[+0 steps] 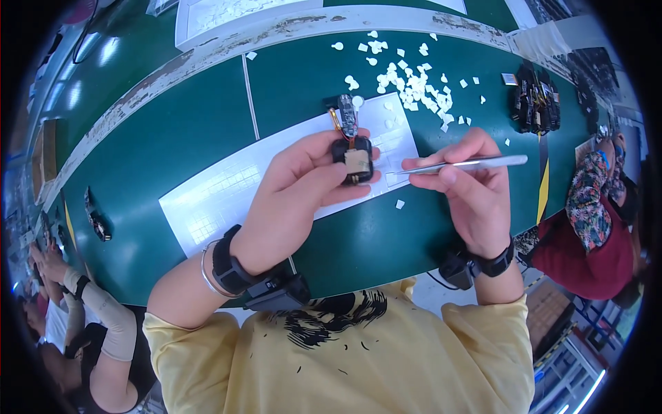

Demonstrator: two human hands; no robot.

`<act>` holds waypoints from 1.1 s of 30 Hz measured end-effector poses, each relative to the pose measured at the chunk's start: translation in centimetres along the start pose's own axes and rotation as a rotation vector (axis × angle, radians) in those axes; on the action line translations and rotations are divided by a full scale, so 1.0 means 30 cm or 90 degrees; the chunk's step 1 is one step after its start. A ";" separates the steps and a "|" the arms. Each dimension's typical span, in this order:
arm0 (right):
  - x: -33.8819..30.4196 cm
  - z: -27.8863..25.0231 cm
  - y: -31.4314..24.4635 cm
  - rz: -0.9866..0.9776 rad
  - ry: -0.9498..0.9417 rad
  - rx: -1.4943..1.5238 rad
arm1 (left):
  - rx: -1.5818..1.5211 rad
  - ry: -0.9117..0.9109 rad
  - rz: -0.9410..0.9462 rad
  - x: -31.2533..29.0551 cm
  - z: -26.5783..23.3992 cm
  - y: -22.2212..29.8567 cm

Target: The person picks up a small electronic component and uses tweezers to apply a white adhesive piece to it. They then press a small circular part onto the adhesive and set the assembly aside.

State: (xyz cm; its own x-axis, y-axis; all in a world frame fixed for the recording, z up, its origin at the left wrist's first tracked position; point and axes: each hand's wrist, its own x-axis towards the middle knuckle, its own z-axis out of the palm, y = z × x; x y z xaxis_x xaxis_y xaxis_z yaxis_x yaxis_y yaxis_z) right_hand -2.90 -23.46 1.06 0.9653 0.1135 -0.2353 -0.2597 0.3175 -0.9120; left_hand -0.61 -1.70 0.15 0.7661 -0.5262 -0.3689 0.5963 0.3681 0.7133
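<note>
My left hand (293, 183) grips a small black electronic device (358, 161) with a tan patch on its face. A narrow circuit board (347, 114) and thin coloured wires extend from its far end. Between the thumb and fingers of my right hand (476, 196) is a pair of silver tweezers (483, 163), tips pointing left. Those tips are over a white sheet (227, 186) marked with small squares, close to the device. Whether a small piece sits between them is too fine to tell. A loose white square (400, 204) lies on the green table just below.
Many small white pieces (417, 86) are scattered beyond the sheet. Black devices (536, 103) are piled at the far right, and another dark part (96, 215) lies at left. A white tray (227, 17) stands past the worn ledge (289, 34). Other people sit on both sides.
</note>
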 end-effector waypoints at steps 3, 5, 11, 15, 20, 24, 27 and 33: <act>-0.009 0.066 0.010 -0.111 -0.042 0.058 | -0.045 -0.071 0.010 -0.026 0.022 -0.003; -0.009 0.077 0.009 -0.147 -0.042 0.021 | -0.053 -0.083 0.016 -0.040 0.034 0.002; -0.016 0.111 0.001 -0.220 -0.044 -0.060 | -0.039 -0.133 0.053 -0.063 0.041 0.024; -0.013 0.112 0.005 -0.238 -0.044 -0.066 | -0.042 -0.116 0.047 -0.066 0.048 0.028; -0.008 0.106 0.016 -0.293 -0.079 0.003 | -0.085 -0.120 0.044 -0.065 0.055 0.028; -0.006 0.103 0.023 -0.348 -0.089 -0.054 | -0.057 -0.122 0.052 -0.064 0.062 0.036; -0.004 0.110 0.012 -0.357 -0.090 -0.124 | -0.004 -0.112 0.058 -0.065 0.060 0.034; -0.013 0.126 -0.010 -0.414 -0.072 -0.308 | -0.002 -0.099 0.074 -0.063 0.054 0.021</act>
State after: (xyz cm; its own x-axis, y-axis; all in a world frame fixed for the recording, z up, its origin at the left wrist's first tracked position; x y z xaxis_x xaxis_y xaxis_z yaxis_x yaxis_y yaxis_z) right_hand -3.30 -20.04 2.70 0.9034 0.1491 0.4021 0.4169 -0.0857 -0.9049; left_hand -2.06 -1.72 2.25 0.7838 -0.5923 -0.1865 0.5065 0.4360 0.7439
